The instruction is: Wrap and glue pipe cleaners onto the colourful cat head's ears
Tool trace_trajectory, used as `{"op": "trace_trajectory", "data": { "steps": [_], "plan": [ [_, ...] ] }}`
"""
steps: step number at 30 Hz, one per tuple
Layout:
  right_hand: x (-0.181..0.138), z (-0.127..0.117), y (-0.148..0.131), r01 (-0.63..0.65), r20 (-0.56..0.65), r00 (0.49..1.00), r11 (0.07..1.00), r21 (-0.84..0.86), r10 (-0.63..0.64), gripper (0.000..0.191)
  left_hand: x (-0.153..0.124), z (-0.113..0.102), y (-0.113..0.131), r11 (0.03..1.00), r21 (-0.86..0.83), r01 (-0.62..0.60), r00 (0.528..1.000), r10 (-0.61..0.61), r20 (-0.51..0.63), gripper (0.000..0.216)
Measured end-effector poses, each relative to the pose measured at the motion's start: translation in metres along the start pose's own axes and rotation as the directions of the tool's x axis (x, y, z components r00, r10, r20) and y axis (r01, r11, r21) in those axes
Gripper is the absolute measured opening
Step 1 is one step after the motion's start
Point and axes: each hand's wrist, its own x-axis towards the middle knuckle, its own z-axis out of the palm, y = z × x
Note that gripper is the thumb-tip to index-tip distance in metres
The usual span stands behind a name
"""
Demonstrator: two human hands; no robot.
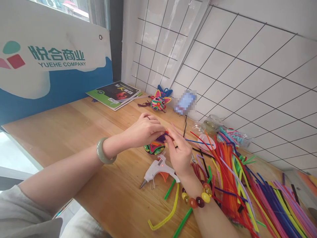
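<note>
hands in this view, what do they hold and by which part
The left hand and right hand pinch a small purple piece; which part cannot be told.

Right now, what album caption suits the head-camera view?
Left hand and right hand pinch a small purple piece near a white glue gun and colourful pipe cleaners.

The worktop (pixel 128 215) is pale, wood-grained board. Toward its back lie stacked booklets (pixel 102 92), and right of them sits a colourful animal-faced ornament (pixel 158 103). A white hot-glue gun (pixel 154 168) rests midway, a bent yellow pipe cleaner (pixel 174 205) nearer the front; multicoloured pipe cleaners (pixel 229 178) crowd the right.
</note>
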Motion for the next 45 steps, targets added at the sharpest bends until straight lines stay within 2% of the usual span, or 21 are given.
{"op": "trace_trajectory", "data": {
  "steps": [4, 7, 9, 11, 13, 16, 19, 22, 25, 29, 32, 37, 45],
  "plan": [
    [0.001, -0.002, 0.0, 0.028, 0.013, 1.0, 1.0, 0.0, -0.028, 0.026, 0.0, 0.001, -0.001, 0.998, -0.064, 0.027, 1.0, -0.027, -0.004, 0.024],
    [0.002, -0.003, 0.001, 0.025, 0.005, 1.0, 1.0, 0.009, -0.025, 0.023, 0.001, -0.004, -0.005, 0.977, -0.207, 0.047, 0.999, -0.05, -0.007, 0.026],
    [0.002, -0.003, 0.003, -0.004, -0.009, 1.0, 1.0, 0.016, 0.004, 0.022, 0.002, -0.009, -0.01, 0.932, -0.347, 0.107, 0.99, -0.132, -0.049, 0.03],
    [0.002, -0.003, 0.006, -0.062, -0.018, 0.998, 0.997, 0.034, 0.063, 0.021, 0.002, -0.013, -0.016, 0.858, -0.473, 0.199, 0.962, -0.264, -0.073, 0.036],
    [0.002, -0.004, 0.01, -0.135, -0.027, 0.99, 0.989, 0.054, 0.137, 0.022, 0.001, -0.011, -0.022, 0.791, -0.554, 0.261, 0.942, -0.334, -0.033, 0.04],
    [0.003, -0.005, 0.015, -0.232, -0.042, 0.971, 0.97, 0.078, 0.236, 0.025, -0.001, 0.001, -0.032, 0.715, -0.616, 0.332, 0.939, -0.315, 0.141, 0.054],
    [0.004, -0.006, 0.019, -0.289, -0.03, 0.956, 0.951, 0.106, 0.293, 0.026, -0.002, 0.017, -0.039, 0.646, -0.679, 0.35, 0.936, -0.272, 0.224, 0.062],
    [0.005, -0.007, 0.021, -0.32, -0.017, 0.945, 0.937, 0.139, 0.326, 0.026, -0.003, 0.026, -0.043, 0.579, -0.735, 0.353, 0.932, -0.283, 0.225, 0.066],
    [0.005, -0.007, 0.021, -0.347, -0.003, 0.936, 0.922, 0.171, 0.353, 0.026, -0.002, 0.026, -0.044, 0.558, -0.75, 0.354, 0.928, -0.311, 0.206, 0.069],
    [0.005, -0.006, 0.02, -0.353, 0.021, 0.934, 0.917, 0.185, 0.356, 0.027, -0.002, 0.021, -0.041, 0.49, -0.786, 0.377, 0.924, -0.254, 0.285, 0.057],
    [0.005, -0.005, 0.018, -0.327, 0.044, 0.945, 0.929, 0.171, 0.325, 0.027, -0.002, 0.019, -0.035, 0.515, -0.77, 0.377, 0.926, -0.214, 0.31, 0.05],
    [0.005, -0.006, 0.017, -0.284, 0.057, 0.959, 0.944, 0.17, 0.278, 0.025, -0.002, 0.02, -0.027, 0.624, -0.701, 0.345, 0.939, -0.229, 0.257, 0.039],
    [0.006, -0.007, 0.014, -0.276, 0.073, 0.961, 0.946, 0.168, 0.267, 0.024, -0.001, 0.021, -0.026, 0.593, -0.72, 0.36, 0.932, -0.263, 0.25, 0.036]
  ]
}}
